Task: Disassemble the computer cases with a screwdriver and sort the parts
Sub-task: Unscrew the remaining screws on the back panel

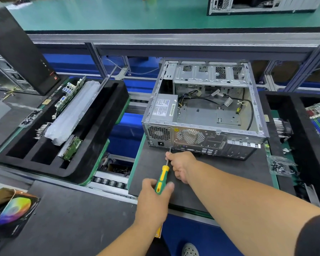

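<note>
Now you are gripping the screwdriver [162,179] handle in your left hand [152,198], its tip meeting the computer case [203,111] rear panel. Your right hand [181,166] is pinching the shaft.

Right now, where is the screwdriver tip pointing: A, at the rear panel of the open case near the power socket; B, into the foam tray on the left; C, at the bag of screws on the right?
A: the screwdriver shaft runs up to the computer case rear panel beside the power socket, guided by the right hand while the left hand grips the handle.
</note>
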`<state>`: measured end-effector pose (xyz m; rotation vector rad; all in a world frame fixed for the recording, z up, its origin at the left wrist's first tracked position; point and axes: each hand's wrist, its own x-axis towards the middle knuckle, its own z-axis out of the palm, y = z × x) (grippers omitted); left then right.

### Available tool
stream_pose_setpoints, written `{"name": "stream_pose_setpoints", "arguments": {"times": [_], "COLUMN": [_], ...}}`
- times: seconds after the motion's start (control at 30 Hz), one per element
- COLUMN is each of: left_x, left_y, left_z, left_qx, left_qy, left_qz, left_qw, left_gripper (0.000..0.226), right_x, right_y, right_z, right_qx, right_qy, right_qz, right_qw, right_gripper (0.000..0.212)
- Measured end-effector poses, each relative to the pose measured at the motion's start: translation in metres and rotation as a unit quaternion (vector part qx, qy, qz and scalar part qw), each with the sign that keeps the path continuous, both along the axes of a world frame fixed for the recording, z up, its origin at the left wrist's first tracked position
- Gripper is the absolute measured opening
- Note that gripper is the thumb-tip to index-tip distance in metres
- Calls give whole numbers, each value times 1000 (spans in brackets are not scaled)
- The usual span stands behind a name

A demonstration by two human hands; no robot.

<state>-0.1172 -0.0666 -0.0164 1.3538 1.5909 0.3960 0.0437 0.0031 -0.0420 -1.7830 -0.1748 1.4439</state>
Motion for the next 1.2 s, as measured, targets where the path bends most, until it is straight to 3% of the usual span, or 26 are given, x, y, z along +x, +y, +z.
{"name": "stream_pose_setpoints", "arguments": {"times": [0.03,0.1,0.17,0.2,0.23,0.3,0.33,0.37,0.43,0.53,0.6,0.67,0.73,0.83,0.9,0.97,1.1,1.2], "left_x": [-2,-4,2,6,9,9,7,6,8,10,9,10,13,14,12,10,12,15], "left_y": [-1,1,-2,-1,0,0,-1,-1,-1,-3,-5,-5,-6,-4,-3,-2,-3,-1], "left_z": [-3,-12,-10,-8,-5,0,2,2,4,1,-4,-3,2,5,8,9,9,8], "left_qx": [56,97,25,-74,-198,-374,-404,-411,-380,-209,-115,-119,-189,-314,-372,-392,-361,-281], "left_qy": [58,70,-43,-129,-235,-389,-414,-419,-376,-198,-115,-119,-169,-265,-316,-337,-305,-258], "left_qz": [-48,-63,14,78,145,218,222,214,193,126,80,84,125,210,232,233,211,189], "left_qw": [996,991,999,986,941,813,785,781,823,949,983,982,959,887,842,823,856,905], "left_gripper": [37,31,21,27,37,53,58,61,65,45,40,34,36,64,71,73,70,44], "right_x": [0,-1,-1,-1,-1,-1,-1,-1,-1,-1,-2,-2,-1,-1,-1,0,0,-1], "right_y": [0,1,1,1,1,1,0,0,-1,-1,0,0,0,0,0,0,0,2], "right_z": [0,0,-1,-1,-2,-2,-1,-1,0,1,1,1,1,1,1,2,0,-2], "right_qx": [0,-3,-6,-6,-5,1,3,4,3,5,0,-5,-10,-11,-9,-12,-15,-18], "right_qy": [-2,-7,-9,-9,-9,-9,-8,-9,-16,-31,-39,-40,-29,-16,-9,0,-7,-11], "right_qz": [-1,-4,-3,-4,-6,-15,-17,-17,-20,-26,-28,-29,-28,-31,-33,-29,-29,-31], "right_qw": [1000,1000,1000,1000,1000,1000,1000,1000,1000,999,999,999,999,999,999,999,999,999], "right_gripper": [28,27,28,28,29,30,30,30,33,38,38,37,33,31,29,28,28,38]}}
